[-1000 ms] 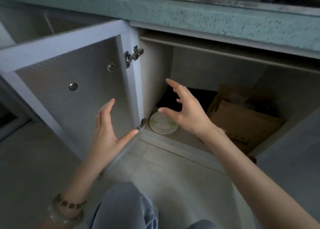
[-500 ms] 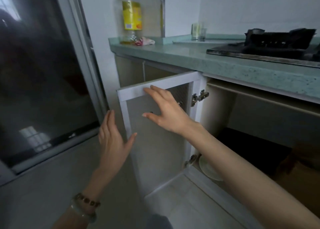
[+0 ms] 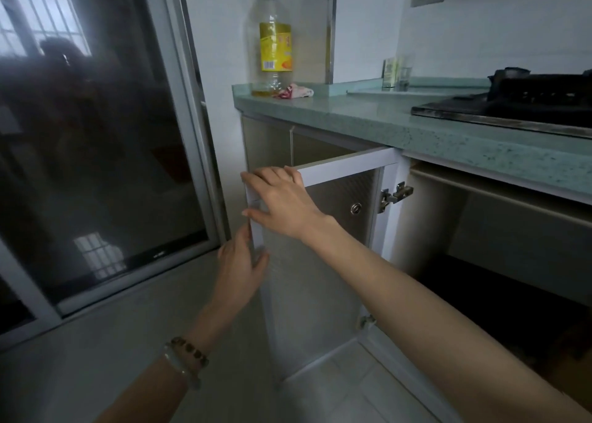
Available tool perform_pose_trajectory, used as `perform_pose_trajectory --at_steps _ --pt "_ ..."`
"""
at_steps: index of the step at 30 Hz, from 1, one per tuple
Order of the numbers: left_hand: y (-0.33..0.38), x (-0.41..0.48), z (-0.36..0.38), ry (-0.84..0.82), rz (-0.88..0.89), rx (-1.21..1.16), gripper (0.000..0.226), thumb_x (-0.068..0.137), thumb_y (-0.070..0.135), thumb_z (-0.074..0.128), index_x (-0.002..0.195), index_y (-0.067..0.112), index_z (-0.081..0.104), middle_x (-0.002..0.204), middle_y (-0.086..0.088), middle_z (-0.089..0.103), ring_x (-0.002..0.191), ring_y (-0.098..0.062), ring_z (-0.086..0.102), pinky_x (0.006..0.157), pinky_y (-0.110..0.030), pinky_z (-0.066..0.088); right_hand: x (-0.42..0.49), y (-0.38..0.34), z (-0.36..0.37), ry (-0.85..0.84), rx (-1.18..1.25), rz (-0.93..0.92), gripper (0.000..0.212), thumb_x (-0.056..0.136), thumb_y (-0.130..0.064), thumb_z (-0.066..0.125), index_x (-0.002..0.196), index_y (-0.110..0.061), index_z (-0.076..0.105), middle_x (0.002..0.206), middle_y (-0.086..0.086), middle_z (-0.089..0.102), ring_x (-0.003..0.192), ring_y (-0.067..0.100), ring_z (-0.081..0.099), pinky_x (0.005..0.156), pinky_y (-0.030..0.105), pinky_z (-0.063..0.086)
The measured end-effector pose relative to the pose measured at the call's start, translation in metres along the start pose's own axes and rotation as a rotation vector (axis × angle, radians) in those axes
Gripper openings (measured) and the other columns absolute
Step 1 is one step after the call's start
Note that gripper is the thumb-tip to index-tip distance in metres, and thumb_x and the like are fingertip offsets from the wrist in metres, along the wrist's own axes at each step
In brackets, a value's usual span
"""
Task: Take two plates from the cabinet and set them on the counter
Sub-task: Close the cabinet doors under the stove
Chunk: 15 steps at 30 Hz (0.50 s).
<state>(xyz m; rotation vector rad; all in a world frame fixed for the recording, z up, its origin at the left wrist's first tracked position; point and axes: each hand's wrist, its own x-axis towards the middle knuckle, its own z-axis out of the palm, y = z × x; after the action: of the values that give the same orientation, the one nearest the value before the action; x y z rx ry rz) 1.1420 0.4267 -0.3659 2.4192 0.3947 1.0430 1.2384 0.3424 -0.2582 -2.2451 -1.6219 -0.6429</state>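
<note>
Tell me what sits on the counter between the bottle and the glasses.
Head view: a crumpled pink cloth beside the bottle; the counter is bare from there to the glasses.

White walls [image 3: 480,38], grey floor [image 3: 96,368], sliding glass door [image 3: 105,153] at L (dark, window grille [image 3: 41,15] visible)

The cabinet door [image 3: 336,224] stands swung out below the desk [image 3: 368,124], the open cabinet [image 3: 480,246] to its right and a sliding glass door [image 3: 96,134] to its left. On the desk a bottle [image 3: 272,38] stands at the left end with a cloth [image 3: 296,91] just beside it, a stove [image 3: 528,102] lies to the right, and a glass [image 3: 395,70] stands near the back wall.
</note>
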Motion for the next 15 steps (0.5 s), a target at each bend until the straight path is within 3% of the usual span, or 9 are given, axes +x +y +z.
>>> perform_pose_trajectory --at_steps 6,8,11,15 --pt "-0.001 -0.014 0.006 0.053 -0.058 -0.198 0.034 0.085 0.009 0.066 0.114 0.006 0.049 0.106 -0.007 0.062 0.097 -0.024 0.061 0.086 -0.044 0.05 -0.021 -0.003 -0.015 0.064 -0.018 -0.013 0.053 0.09 -0.04 0.054 0.137 -0.019 0.043 0.132 0.003 0.051 0.125 0.025 0.042 0.108 0.041 0.019" --pt "0.002 -0.02 0.008 0.058 -0.04 -0.248 0.033 0.083 0.009 0.068 0.11 0.008 0.05 0.1 -0.005 0.062 0.093 -0.02 0.062 0.082 -0.029 0.049 -0.033 -0.003 -0.024 0.111 -0.005 -0.02 0.045 0.089 -0.038 0.055 0.13 -0.019 0.05 0.126 0.003 0.056 0.12 0.025 0.047 0.104 0.039 0.02" --pt "0.013 -0.037 0.009 0.029 -0.01 -0.29 0.035 0.08 0.019 0.072 0.107 0.022 0.049 0.096 0.008 0.06 0.09 -0.002 0.059 0.075 -0.006 0.041 -0.059 -0.003 -0.041 0.16 0.039 -0.023 0.035 0.089 -0.033 0.057 0.121 -0.018 0.057 0.116 0.002 0.061 0.114 0.024 0.053 0.104 0.039 0.021" --pt "0.036 -0.057 0.015 -0.019 0.05 -0.346 0.038 0.073 0.028 0.074 0.098 0.038 0.047 0.092 0.019 0.06 0.087 0.003 0.06 0.072 -0.004 0.041 -0.099 0.002 -0.065 0.151 0.022 -0.012 0.029 0.091 -0.029 0.056 0.117 -0.017 0.059 0.114 0.0 0.063 0.113 0.021 0.056 0.11 0.044 0.02"
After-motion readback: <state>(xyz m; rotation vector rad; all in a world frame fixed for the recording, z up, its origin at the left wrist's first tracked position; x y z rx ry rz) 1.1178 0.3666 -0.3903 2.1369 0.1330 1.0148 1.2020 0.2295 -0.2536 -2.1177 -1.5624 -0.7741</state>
